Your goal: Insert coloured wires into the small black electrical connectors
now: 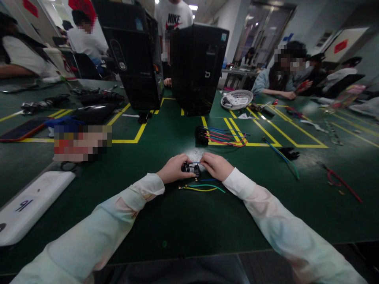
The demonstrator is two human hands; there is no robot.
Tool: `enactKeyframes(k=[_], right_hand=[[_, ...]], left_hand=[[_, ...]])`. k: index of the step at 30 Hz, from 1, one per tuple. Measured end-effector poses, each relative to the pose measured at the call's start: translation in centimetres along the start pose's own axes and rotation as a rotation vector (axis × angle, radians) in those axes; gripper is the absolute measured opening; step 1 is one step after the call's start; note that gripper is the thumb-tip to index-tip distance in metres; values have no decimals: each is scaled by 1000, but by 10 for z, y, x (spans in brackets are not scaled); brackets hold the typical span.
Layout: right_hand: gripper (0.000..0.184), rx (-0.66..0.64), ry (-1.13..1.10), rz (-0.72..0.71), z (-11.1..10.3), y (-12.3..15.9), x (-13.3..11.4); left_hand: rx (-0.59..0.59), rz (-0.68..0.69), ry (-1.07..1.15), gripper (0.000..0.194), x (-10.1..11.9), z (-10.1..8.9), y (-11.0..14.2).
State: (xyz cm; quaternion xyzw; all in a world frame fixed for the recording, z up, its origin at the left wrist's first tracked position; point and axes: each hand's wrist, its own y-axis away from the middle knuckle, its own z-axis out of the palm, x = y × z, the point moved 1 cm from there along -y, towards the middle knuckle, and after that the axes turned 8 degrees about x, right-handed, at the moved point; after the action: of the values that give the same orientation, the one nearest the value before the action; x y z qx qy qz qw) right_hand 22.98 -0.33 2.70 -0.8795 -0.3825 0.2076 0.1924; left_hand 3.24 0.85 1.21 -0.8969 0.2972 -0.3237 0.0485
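Observation:
My left hand (174,167) is closed around a small black plastic connector housing (191,169), held just over the green table. Between the thumb and fingers of my right hand (217,165) a blue wire (195,162) is pinched, its near end at the housing's upper side. Whether that end sits inside the housing I cannot tell. Below my hands lie loose green (207,185) and yellow (204,189) wires with small metal terminals at their left ends. Another short blue wire rests beside them, partly under my right hand.
Farther out lies a black connector (201,135) with red and blue wires. Two black computer towers (197,71) stand at the back, near a white basket (237,98). A white case (35,205) is at left; loose wires (282,156) lie right. Several people sit around.

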Motion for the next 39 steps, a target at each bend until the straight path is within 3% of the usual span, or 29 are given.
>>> enactKeyframes(k=[5,9,13,21,29,35,39], right_hand=[[15,63,48,10,0,-3,1],[15,3,102,15,0,-3,3],[11,-46,-28,23,-2,0,1],[9,135,-127,102,2,-3,-1],[9,-36,-192,97,1,-1,6],[7,82,-184,196,0,-1,1],[9,82,-95,213,3,0,3]], left_hand=[[-7,11,-4,39,0,0,0],[-14,16,-6,40,0,0,0],[3,13,-3,40,0,0,1],[-1,6,-13,38,2,-1,1],[4,30,-26,40,0,0,2],[-1,41,-38,40,0,0,2],[-3,48,-40,40,1,0,2]])
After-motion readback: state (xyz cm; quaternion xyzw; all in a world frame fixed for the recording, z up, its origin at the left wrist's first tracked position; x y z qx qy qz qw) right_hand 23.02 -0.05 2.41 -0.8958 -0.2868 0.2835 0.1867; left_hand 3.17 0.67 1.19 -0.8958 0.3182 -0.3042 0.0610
